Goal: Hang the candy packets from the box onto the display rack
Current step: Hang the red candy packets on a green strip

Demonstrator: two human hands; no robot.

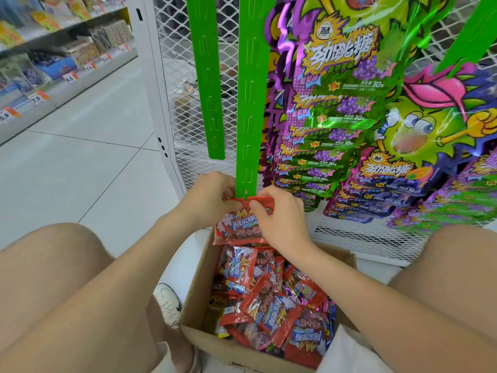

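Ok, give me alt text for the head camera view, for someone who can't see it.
The left hand and right hand pinch the top of a red candy packet at the foot of a green hanging strip. Below, an open cardboard box holds more red packets; purple-and-green candy bags hang to the right against white mesh.

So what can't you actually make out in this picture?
Head view:
Whether the red packet is hooked onto the green strip: left hand and right hand cover its hole.
Shelf price tags: blurred.
The box bottom: buried under loose packets.
Strip's top: cut off by the edge.
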